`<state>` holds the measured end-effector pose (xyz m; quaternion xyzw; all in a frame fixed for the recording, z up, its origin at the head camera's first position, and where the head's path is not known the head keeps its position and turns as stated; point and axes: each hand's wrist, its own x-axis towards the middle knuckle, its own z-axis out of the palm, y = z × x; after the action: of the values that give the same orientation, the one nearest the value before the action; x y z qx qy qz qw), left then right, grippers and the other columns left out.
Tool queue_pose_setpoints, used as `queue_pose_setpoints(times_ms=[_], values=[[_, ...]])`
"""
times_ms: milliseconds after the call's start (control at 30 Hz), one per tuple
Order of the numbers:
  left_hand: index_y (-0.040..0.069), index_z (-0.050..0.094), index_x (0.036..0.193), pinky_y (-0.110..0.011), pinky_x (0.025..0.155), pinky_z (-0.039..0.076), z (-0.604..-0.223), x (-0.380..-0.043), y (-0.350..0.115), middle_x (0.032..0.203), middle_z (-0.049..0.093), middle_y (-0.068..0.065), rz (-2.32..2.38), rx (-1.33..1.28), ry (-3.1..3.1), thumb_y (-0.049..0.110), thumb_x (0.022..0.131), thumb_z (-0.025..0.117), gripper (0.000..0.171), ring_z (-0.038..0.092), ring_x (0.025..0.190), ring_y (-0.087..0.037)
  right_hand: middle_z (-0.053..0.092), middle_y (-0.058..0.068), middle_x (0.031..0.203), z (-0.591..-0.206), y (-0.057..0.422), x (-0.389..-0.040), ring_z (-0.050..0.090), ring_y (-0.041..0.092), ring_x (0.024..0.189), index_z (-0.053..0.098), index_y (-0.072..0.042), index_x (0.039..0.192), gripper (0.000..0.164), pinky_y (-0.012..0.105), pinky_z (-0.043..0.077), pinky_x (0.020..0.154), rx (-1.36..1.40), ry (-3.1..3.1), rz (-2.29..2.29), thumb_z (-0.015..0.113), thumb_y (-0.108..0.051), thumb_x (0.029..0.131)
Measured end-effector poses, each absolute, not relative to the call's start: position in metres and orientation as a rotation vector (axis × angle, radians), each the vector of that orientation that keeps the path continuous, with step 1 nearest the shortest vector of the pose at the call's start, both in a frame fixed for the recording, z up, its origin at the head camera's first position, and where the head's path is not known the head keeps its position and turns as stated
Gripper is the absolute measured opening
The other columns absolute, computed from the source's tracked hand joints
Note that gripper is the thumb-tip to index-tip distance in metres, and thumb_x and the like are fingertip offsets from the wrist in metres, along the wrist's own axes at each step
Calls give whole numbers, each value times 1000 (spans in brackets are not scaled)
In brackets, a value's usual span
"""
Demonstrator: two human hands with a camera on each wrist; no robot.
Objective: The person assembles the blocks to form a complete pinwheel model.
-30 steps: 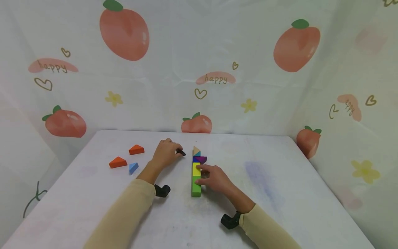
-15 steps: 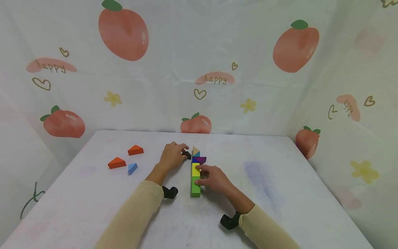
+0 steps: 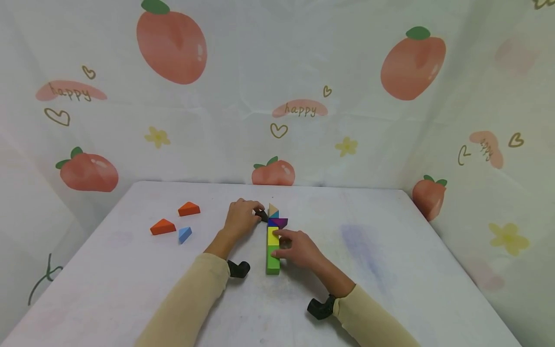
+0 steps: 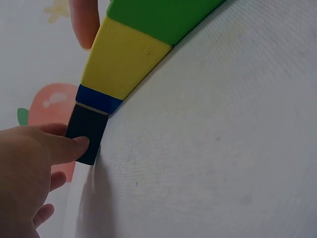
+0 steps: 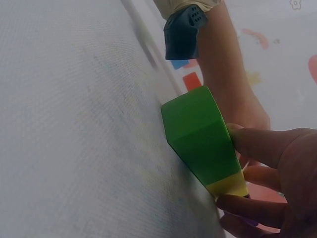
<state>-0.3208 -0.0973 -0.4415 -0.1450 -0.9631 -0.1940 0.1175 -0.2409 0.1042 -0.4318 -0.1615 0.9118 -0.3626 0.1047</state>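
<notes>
My left hand [image 3: 240, 215] pinches a black wedge-shaped block [image 4: 86, 130] between thumb and fingers. That block's end lies right at the blue block [image 4: 99, 100] in a row of coloured blocks. Nearest me in the row is a green block [image 3: 272, 264], followed by a yellow block [image 3: 272, 236]. Beyond them come the blue piece, a purple block [image 3: 282, 222] jutting right, and a teal and a tan triangle [image 3: 272, 210] at the far end. My right hand [image 3: 301, 248] rests on the row, thumb on the green block and index fingertip on the yellow one.
Two orange triangular blocks [image 3: 163, 227] and a light blue triangular block [image 3: 184, 234] lie on the white table [image 3: 390, 260], left of my left hand. A printed cloth [image 3: 243, 72] hangs behind the table. Each wrist carries a black camera [image 3: 321, 308].
My left hand has moved right with the black block, bringing it up against the left side of the row. My right hand has stayed on the green and yellow blocks.
</notes>
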Motion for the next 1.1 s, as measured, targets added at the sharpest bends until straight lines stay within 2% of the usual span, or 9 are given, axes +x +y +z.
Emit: queue_pose_setpoints(times_ms=[600, 1100], values=[[17, 73, 109, -44, 97, 38, -442, -323, -89, 106, 70, 2, -707, -391, -2830, 15, 88, 73, 21, 53, 102, -22, 66, 1, 111, -433, 105, -241, 56, 21, 108, 60, -19, 134, 57, 45, 45, 95, -472, 2703, -1056, 79, -35, 82], [13, 70, 111, -44, 98, 46, -445, -324, -87, 112, 66, -7, -1052, -366, -2824, 4, 91, 64, 23, 59, 105, -26, 68, 1, 109, -433, 106, -241, 57, 21, 107, 61, -18, 133, 56, 44, 46, 94, -509, 2694, -1088, 79, -33, 82]])
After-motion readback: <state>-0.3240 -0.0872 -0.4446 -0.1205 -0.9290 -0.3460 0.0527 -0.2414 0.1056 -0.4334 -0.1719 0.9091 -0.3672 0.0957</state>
